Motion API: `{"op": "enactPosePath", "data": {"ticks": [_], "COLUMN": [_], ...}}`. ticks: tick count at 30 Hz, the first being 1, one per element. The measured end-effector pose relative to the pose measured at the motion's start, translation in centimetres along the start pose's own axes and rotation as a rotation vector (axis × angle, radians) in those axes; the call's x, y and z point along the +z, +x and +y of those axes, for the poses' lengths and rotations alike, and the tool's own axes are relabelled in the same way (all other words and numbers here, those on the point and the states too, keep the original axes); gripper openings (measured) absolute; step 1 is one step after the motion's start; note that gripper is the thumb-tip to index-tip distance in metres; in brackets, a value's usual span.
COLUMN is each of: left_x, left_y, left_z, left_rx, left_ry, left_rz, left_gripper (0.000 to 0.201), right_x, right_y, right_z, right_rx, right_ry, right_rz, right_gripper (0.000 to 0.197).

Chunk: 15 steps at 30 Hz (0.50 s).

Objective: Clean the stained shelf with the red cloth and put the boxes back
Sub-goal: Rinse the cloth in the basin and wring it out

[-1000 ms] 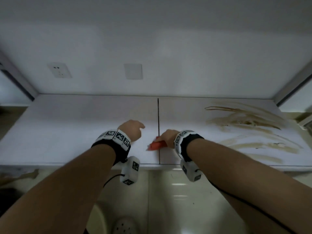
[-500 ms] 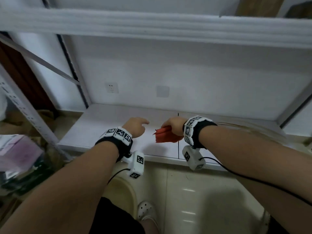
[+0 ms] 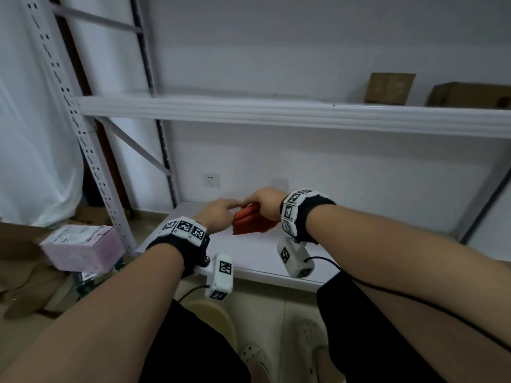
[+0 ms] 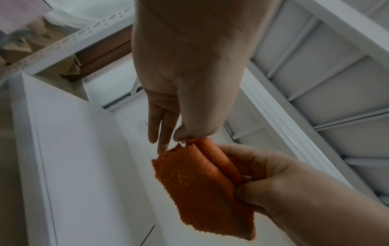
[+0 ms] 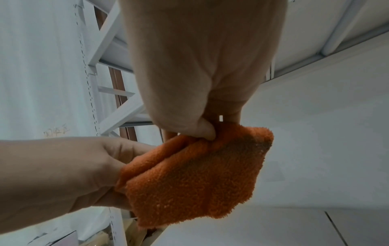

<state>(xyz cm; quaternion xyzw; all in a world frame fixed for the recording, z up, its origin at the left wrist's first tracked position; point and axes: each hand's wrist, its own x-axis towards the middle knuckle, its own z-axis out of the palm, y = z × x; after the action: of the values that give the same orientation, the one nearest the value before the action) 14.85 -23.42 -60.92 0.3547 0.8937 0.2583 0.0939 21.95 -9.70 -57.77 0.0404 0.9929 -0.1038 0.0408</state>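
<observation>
The folded red cloth [image 3: 250, 223] hangs in the air above the white lower shelf [image 3: 257, 261]. My right hand [image 3: 262, 201] pinches its top edge from above, thumb against the fold. My left hand [image 3: 224, 211] pinches the cloth's left corner. In the right wrist view the cloth [image 5: 189, 179] shows a darker soiled patch near its upper edge. In the left wrist view the cloth [image 4: 202, 188] hangs between both hands. Two brown cardboard boxes [image 3: 390, 88] [image 3: 470, 95] stand on the upper shelf [image 3: 276, 111] at the right. My right arm hides the shelf's right part, so no stain shows.
A pink box [image 3: 80, 248] lies on cardboard clutter on the floor at the left, beside the perforated shelf upright [image 3: 91, 150]. A wall socket [image 3: 211, 180] sits behind the lower shelf. My legs and light shoes are below on the tiled floor.
The right hand lifted the cloth off the shelf, and the left hand came over and took hold of it. The head view rose, so the upper shelf with boxes shows and the stains have left view.
</observation>
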Motion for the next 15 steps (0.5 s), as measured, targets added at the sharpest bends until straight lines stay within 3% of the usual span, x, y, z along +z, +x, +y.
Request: {"op": "enactPosePath", "data": {"ticks": [6,11,15], "left_x": [1.1,2.1,2.7], "left_y": [-2.8,-4.3,-5.3], "left_z": [-0.3,-1.6,-3.8], "left_rx": [-0.112,-0.184,-0.217], "left_ry": [-0.053,-0.003,-0.008], "left_rz": [-0.05,-0.134,-0.16], "left_gripper": [0.058,0.062,0.051], "right_x": [2.6,6.4,8.3], "right_y": [-1.8,-1.4,0.2], "right_z": [0.8,0.5,-0.5], "right_rx": [-0.072,-0.082,-0.087], "right_ry": [0.162,0.235,0.349], "right_rz": [0.056,0.018,0.003], "right_gripper": [0.037,0.042,0.04]}}
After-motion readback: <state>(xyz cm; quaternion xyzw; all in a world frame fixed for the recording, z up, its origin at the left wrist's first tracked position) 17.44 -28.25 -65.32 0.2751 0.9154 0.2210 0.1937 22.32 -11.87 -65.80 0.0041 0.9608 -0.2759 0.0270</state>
